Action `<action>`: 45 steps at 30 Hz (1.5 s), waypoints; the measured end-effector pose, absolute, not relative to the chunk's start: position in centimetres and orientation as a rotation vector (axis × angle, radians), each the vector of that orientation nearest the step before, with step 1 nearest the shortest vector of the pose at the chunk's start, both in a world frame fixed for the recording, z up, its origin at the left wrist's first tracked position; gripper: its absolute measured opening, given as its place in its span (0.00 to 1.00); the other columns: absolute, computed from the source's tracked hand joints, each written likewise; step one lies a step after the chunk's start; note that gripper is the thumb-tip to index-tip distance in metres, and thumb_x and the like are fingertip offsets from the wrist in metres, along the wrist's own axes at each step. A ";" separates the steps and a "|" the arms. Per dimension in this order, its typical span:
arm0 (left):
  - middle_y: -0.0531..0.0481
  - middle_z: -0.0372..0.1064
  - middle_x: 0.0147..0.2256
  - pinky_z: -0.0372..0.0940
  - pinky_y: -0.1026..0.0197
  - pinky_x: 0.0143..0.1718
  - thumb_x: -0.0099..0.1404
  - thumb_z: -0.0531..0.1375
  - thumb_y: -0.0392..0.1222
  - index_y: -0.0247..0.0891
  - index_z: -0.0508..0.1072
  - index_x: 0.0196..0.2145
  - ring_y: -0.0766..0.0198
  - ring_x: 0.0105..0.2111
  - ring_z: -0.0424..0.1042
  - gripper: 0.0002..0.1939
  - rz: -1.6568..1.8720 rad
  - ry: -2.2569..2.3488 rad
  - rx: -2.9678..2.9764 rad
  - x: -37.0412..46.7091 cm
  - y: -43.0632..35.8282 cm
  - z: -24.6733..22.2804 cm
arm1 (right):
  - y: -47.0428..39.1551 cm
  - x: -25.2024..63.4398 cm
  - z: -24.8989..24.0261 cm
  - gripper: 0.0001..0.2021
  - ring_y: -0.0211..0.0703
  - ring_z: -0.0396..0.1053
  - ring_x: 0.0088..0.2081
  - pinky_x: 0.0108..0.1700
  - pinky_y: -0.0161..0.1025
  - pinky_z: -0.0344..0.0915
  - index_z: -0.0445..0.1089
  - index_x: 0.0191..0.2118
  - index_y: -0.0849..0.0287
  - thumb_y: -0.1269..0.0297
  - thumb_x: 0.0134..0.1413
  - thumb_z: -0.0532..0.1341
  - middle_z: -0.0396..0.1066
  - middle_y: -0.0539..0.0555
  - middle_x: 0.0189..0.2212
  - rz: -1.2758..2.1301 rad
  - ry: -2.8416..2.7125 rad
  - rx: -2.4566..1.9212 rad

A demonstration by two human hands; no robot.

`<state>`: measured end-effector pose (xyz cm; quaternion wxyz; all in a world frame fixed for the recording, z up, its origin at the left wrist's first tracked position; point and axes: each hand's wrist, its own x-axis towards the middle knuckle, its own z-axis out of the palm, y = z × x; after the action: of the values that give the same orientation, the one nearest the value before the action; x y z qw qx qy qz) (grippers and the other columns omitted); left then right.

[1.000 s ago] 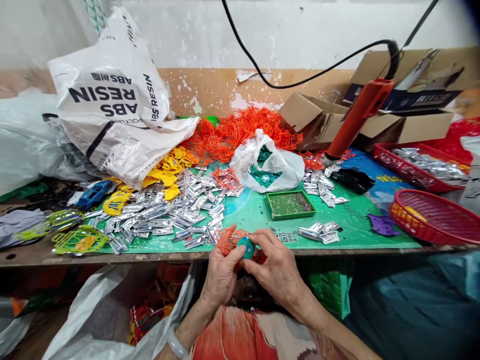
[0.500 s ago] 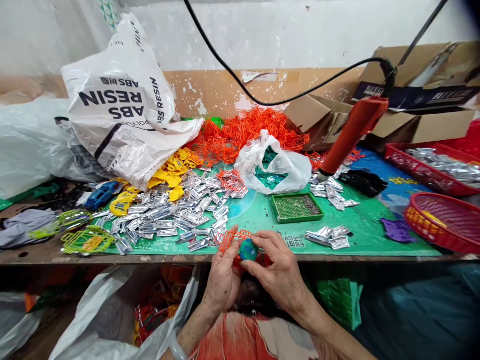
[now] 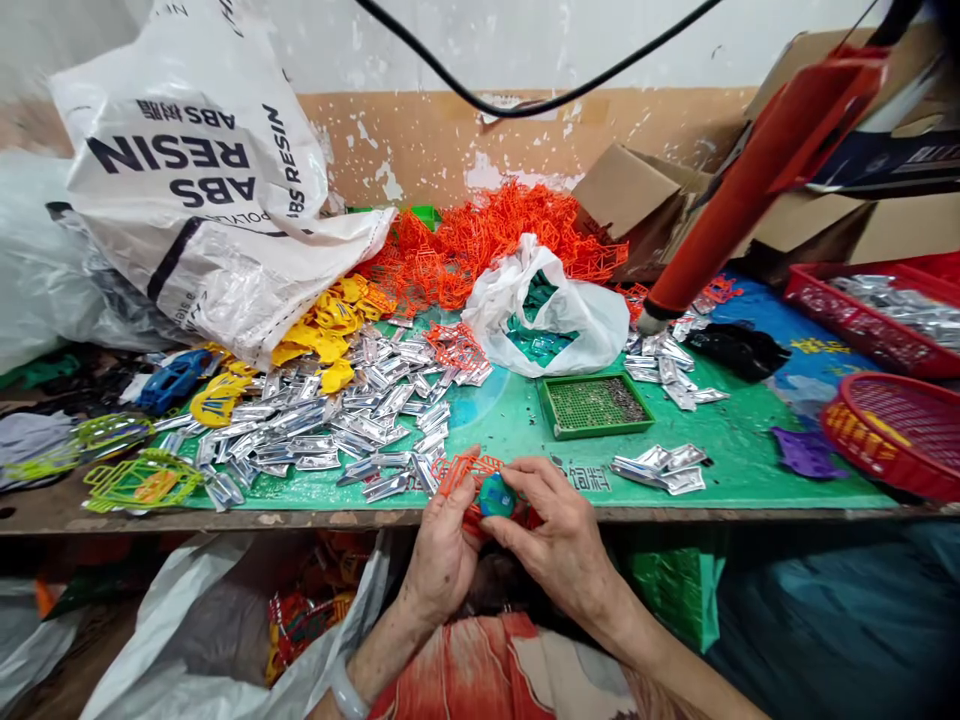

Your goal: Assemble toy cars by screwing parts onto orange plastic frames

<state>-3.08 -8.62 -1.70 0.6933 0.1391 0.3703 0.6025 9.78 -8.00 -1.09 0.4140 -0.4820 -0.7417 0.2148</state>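
Close to my body, at the bench's front edge, my left hand [image 3: 442,550] is closed round an orange plastic lattice frame [image 3: 469,472]. My right hand [image 3: 551,530] pinches a round blue-green plastic piece [image 3: 496,495] between thumb and fingers, against the frame. Whether the two parts are joined I cannot tell. Beyond my left hand lies a heap of shiny silver plastic parts [image 3: 315,440]. A smaller group of silver parts [image 3: 664,467] lies to the right of my hands, and a green tray of small screws [image 3: 596,405] stands ahead of them.
A red electric screwdriver [image 3: 750,190] hangs at the right. Orange frames [image 3: 517,235] pile up at the back, behind a white bag of green pieces [image 3: 487,320]. Yellow parts [image 3: 322,330] lie beside a large resin sack [image 3: 202,180]. Red baskets [image 3: 900,430] stand far right.
The view has shifted closer and lower, so the screwdriver looks larger and further right. Both hands keep nearly the same hold on the frame and the round piece.
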 end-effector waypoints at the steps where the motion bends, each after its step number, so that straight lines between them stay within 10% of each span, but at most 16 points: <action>1: 0.46 0.78 0.42 0.70 0.63 0.37 0.58 0.67 0.42 0.38 0.75 0.50 0.62 0.38 0.76 0.21 1.345 0.826 0.318 -3.1 -8.6 -1.8 | -7.9 9.8 -1.0 0.16 0.47 0.72 0.39 0.38 0.43 0.73 0.72 0.44 0.57 0.72 0.47 0.68 0.72 0.57 0.41 0.553 -1.869 -1.212; 11: 0.46 0.72 0.53 0.70 0.61 0.43 0.61 0.65 0.44 0.42 0.72 0.54 0.56 0.51 0.71 0.22 1.309 0.864 0.353 -3.3 -8.5 -2.3 | -7.4 9.7 -1.0 0.16 0.41 0.70 0.35 0.31 0.35 0.70 0.74 0.41 0.59 0.77 0.42 0.68 0.70 0.56 0.40 0.816 -1.718 -1.206; 18: 0.48 0.77 0.45 0.72 0.61 0.41 0.61 0.66 0.41 0.44 0.66 0.59 0.62 0.39 0.77 0.29 1.235 0.809 0.369 -3.5 -8.6 -1.8 | -7.2 9.9 -0.6 0.17 0.39 0.68 0.35 0.30 0.33 0.67 0.75 0.41 0.56 0.77 0.42 0.69 0.69 0.53 0.39 0.998 -1.612 -1.202; 45: 0.49 0.79 0.36 0.73 0.66 0.35 0.52 0.72 0.39 0.38 0.79 0.35 0.64 0.34 0.77 0.12 1.362 0.817 0.239 -2.4 -7.6 -2.1 | -6.7 10.3 -1.3 0.16 0.45 0.70 0.36 0.34 0.40 0.71 0.73 0.43 0.60 0.74 0.44 0.67 0.72 0.58 0.40 0.601 -1.754 -1.236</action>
<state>-2.41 -7.63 -2.13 0.6946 0.1072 0.3661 0.6100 10.26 -6.66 -1.31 0.4410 -0.4977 -0.7065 0.2422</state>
